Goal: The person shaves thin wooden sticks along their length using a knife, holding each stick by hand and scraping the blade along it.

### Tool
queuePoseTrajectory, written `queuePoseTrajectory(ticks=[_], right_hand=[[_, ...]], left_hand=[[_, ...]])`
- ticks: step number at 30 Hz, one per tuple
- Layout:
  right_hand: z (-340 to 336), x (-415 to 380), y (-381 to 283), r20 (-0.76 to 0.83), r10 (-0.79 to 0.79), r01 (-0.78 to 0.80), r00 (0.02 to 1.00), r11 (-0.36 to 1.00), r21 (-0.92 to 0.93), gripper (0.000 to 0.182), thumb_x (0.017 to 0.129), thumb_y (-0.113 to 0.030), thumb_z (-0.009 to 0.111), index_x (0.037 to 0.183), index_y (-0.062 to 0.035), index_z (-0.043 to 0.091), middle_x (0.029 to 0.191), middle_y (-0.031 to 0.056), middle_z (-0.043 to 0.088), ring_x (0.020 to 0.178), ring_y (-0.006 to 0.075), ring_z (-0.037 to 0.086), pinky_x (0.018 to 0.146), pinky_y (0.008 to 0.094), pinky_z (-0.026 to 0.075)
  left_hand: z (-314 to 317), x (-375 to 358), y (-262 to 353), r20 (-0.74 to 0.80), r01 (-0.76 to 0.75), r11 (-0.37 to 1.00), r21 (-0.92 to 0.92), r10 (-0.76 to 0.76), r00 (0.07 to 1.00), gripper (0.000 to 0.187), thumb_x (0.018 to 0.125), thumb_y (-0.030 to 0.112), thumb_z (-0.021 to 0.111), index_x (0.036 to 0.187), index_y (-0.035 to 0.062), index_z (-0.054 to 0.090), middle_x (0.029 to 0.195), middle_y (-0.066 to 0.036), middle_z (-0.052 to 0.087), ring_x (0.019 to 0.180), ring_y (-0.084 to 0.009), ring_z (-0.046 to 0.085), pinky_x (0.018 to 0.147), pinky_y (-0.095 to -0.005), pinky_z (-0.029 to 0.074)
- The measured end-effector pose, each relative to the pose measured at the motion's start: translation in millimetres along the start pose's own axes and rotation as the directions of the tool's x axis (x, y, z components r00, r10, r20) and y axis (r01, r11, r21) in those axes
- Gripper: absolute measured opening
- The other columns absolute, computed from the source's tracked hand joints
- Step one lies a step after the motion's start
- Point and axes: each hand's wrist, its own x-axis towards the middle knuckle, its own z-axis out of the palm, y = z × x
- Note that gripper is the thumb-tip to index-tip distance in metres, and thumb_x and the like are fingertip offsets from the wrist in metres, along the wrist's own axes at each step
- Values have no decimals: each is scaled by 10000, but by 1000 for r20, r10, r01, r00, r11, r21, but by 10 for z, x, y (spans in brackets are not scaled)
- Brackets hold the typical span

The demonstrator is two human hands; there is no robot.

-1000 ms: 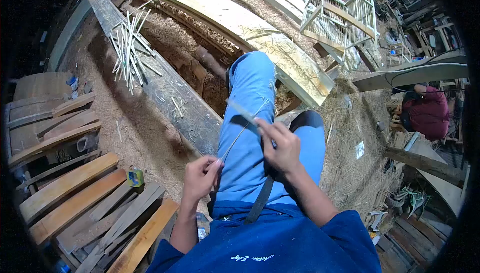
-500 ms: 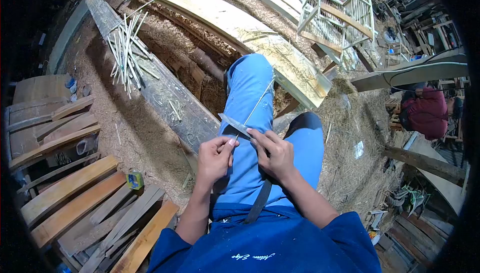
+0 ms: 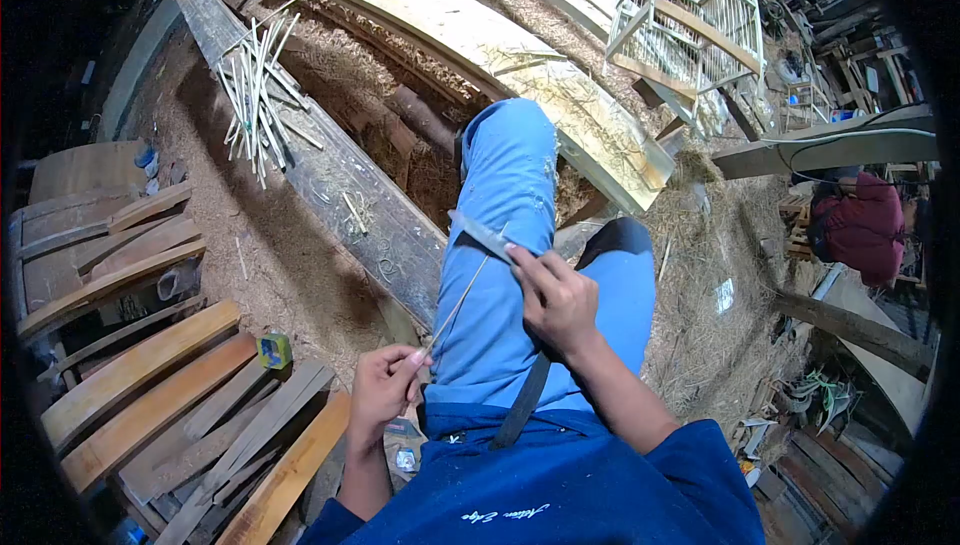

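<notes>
My left hand [image 3: 385, 385] pinches one end of a thin stick [image 3: 461, 301] beside my left thigh. The stick slants up and right across the blue trousers to a knife blade [image 3: 481, 235]. My right hand [image 3: 553, 297] is closed round the knife, its handle hidden in the palm, with the blade pointing up and left over my thigh. A bundle of pale thin sticks [image 3: 262, 95] lies on a weathered plank [image 3: 365, 230] at the upper left.
A long pale board [image 3: 440, 20] with shavings runs across the top. A wooden cage frame [image 3: 690, 20] stands upper right. Curved wood pieces [image 3: 150, 375] and a tape measure [image 3: 273, 351] are at left. A person in dark red [image 3: 862, 227] is at far right.
My left hand has moved down and left, drawing its end of the stick away from the blade. My right hand has shifted slightly right with the knife. The view has shifted a little.
</notes>
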Motion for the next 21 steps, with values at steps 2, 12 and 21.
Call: queuePoseTrajectory(ticks=[2,12,21], right_hand=[[-14,43,47,-47,53,-55,997,998,-35,302,900,-165,708,1198,-202,726,741,63,600,560,278,624,496,409,485],[-61,-52,-83,4,5,-5,1000,997,75,321,903,-176,709,1222,-212,719,740,66,593,558,270,611,503,405,489],[-57,-58,-79,52,4,-7,999,998,65,326,896,-204,722,1221,-221,717,722,54,568,554,269,607,488,408,471]], left_hand=[[-74,-52,-44,-13,-1,1000,9,1,1000,244,1006,210,626,914,0,708,509,13,518,373,-41,406,356,-216,278],[382,602,240,39,-189,982,19,188,981,250,1025,186,597,932,-24,695,565,7,553,450,-45,455,416,-231,334],[653,1050,473,21,-248,950,188,248,968,237,1011,131,600,872,-37,692,569,-6,587,481,-53,509,450,-253,379]])
